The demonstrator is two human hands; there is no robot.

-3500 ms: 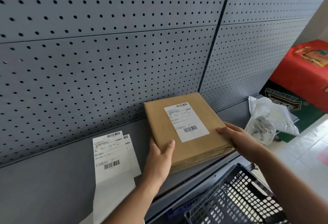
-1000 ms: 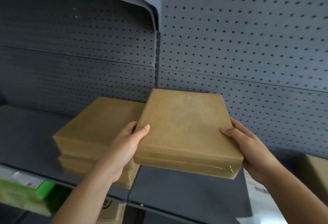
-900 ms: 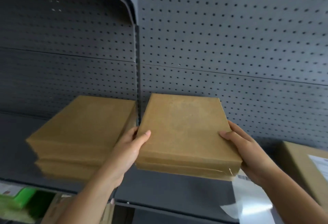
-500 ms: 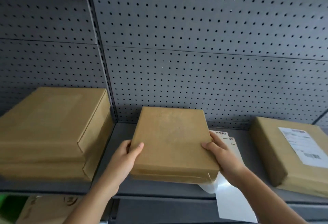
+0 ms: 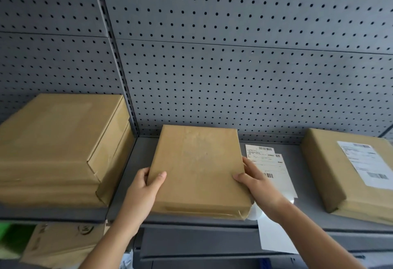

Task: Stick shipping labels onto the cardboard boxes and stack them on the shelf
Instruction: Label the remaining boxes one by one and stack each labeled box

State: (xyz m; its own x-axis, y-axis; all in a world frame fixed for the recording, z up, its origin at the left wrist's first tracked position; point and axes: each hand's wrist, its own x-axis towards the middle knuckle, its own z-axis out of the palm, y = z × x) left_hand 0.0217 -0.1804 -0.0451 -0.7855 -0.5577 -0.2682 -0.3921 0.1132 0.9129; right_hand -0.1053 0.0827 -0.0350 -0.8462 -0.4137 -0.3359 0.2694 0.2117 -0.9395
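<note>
A flat brown cardboard box (image 5: 197,168) with no label on its top lies on the grey shelf (image 5: 138,158) in the middle. My left hand (image 5: 146,187) grips its near left edge and my right hand (image 5: 255,181) grips its near right edge. Just right of it lies a sheet of white shipping labels (image 5: 270,166), partly under my right hand and hanging over the shelf's front edge. A labelled box (image 5: 348,173) rests at the right. A stack of plain boxes (image 5: 61,147) sits at the left.
A grey pegboard wall (image 5: 234,66) closes the back of the shelf, with an upright post (image 5: 114,55) between the two bays. Below the left bay there is another cardboard box (image 5: 61,243) and something green (image 5: 12,239).
The labelled box was set down at the right. I took a plain box from the left stack, carried it right, and it now rests on the shelf beside the label sheet.
</note>
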